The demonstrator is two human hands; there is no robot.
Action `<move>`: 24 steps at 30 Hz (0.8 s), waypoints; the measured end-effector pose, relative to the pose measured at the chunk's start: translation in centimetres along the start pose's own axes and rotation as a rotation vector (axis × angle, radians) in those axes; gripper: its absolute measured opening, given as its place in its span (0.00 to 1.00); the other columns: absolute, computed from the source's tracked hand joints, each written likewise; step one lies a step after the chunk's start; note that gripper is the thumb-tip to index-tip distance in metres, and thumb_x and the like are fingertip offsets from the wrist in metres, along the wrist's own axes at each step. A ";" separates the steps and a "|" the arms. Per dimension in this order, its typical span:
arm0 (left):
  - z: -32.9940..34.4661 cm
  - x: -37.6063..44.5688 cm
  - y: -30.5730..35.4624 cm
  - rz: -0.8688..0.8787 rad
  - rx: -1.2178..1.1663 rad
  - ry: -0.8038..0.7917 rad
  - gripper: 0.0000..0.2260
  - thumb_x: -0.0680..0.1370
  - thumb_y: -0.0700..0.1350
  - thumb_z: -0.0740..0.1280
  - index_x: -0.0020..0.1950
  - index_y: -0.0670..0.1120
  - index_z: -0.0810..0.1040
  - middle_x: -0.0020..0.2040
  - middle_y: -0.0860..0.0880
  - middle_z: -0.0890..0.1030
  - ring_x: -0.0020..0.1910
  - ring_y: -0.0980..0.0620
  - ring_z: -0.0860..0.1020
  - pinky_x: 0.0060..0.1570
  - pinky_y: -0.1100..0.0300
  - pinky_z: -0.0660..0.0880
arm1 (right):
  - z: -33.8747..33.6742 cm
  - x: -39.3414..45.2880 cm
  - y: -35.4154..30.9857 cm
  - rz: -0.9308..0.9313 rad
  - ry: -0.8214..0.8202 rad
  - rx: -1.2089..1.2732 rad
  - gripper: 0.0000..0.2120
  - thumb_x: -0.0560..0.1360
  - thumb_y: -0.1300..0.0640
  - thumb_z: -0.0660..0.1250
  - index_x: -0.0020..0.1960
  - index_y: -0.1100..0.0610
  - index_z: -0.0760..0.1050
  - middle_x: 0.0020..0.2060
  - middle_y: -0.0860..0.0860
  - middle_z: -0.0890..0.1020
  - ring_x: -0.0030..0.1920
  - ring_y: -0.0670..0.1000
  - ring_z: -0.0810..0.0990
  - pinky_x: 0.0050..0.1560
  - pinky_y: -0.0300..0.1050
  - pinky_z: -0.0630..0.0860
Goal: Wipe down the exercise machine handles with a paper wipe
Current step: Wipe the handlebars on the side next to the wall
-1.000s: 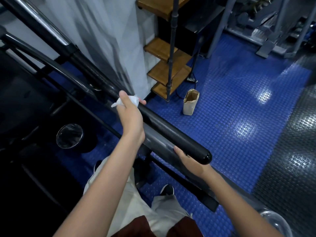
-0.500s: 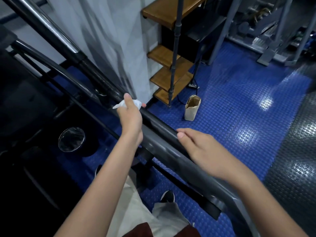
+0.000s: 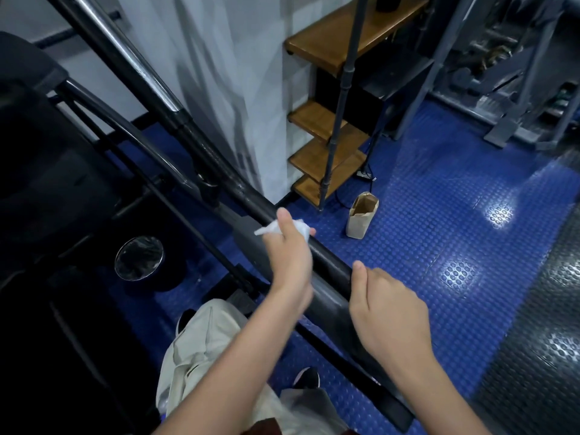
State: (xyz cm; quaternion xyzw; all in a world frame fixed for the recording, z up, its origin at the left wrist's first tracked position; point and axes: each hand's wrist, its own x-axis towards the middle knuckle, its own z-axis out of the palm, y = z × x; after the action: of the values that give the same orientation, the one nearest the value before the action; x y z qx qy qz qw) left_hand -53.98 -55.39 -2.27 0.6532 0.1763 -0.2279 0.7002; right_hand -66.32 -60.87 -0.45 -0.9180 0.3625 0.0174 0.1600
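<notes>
Floor (image 3: 423,233): blue rubber, raised round studs, glossy under light spots; a dark grey studded strip (image 3: 539,334) along the right side.

Exercise machine frame (image 3: 103,196): black, bulky, with thin curved metal tubes running diagonally.

Wall panel (image 3: 219,76): pale grey, smooth, streaked with shadow.

Shelf unit (image 3: 332,36): 4 brown wooden boards, flat and rectangular, on a slim dark metal post.

Handle (image 3: 329,268): long black cylinder, matte padded surface, slanting from upper left to lower right; joins a shinier metal tube higher up.

Trousers (image 3: 201,350): light beige cloth, creased; 1 black shoe (image 3: 307,378) beside them.

Right hand (image 3: 389,315): lies over the handle below the left hand, fingers curled around the far side, thumb on top; it grips the handle.

Left hand (image 3: 290,252): slightly blurred, fingers wrapped over the handle, pressing the wipe against it.

Round cup holder (image 3: 138,258): circular, reflective, set into the black frame.

Paper bag (image 3: 362,219): brown, upright, top open, standing on the floor near the shelf.

Paper wipe (image 3: 270,229): white, crumpled, held under the left fingers on the handle, corners sticking out either side.
</notes>
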 end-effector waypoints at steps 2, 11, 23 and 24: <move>-1.0 2.8 1.5 0.051 0.011 0.034 0.19 0.84 0.60 0.54 0.51 0.48 0.76 0.39 0.49 0.83 0.51 0.49 0.81 0.63 0.49 0.74 | -0.1 0.2 -0.1 -0.047 -0.033 0.032 0.22 0.83 0.45 0.44 0.38 0.50 0.67 0.35 0.45 0.75 0.32 0.49 0.68 0.34 0.47 0.64; -1.3 4.3 1.2 0.322 0.230 0.165 0.26 0.85 0.53 0.56 0.77 0.40 0.56 0.65 0.49 0.68 0.61 0.53 0.73 0.55 0.68 0.66 | 0.6 2.1 -0.6 -0.164 -0.094 0.246 0.22 0.84 0.46 0.44 0.35 0.53 0.62 0.29 0.51 0.73 0.30 0.54 0.74 0.36 0.56 0.75; -8.3 5.2 1.4 1.267 1.341 -0.255 0.20 0.86 0.53 0.49 0.66 0.51 0.78 0.65 0.53 0.76 0.73 0.53 0.67 0.77 0.57 0.40 | -0.1 1.1 -0.7 -0.062 -0.060 0.134 0.27 0.84 0.44 0.43 0.32 0.53 0.66 0.30 0.49 0.75 0.31 0.51 0.75 0.37 0.51 0.72; -8.6 6.9 3.2 1.307 1.403 -0.231 0.19 0.85 0.52 0.50 0.60 0.50 0.80 0.58 0.53 0.79 0.67 0.52 0.73 0.77 0.56 0.44 | -0.1 1.2 -0.8 -0.062 -0.062 0.134 0.27 0.84 0.45 0.44 0.32 0.54 0.66 0.29 0.49 0.75 0.30 0.50 0.74 0.37 0.51 0.70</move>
State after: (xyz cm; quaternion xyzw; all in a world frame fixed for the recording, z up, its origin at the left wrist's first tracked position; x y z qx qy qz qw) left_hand -46.08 -47.28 -4.08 0.8657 -0.4683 0.0902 0.1522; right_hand -64.89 -61.14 -0.27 -0.9150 0.3292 0.0166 0.2326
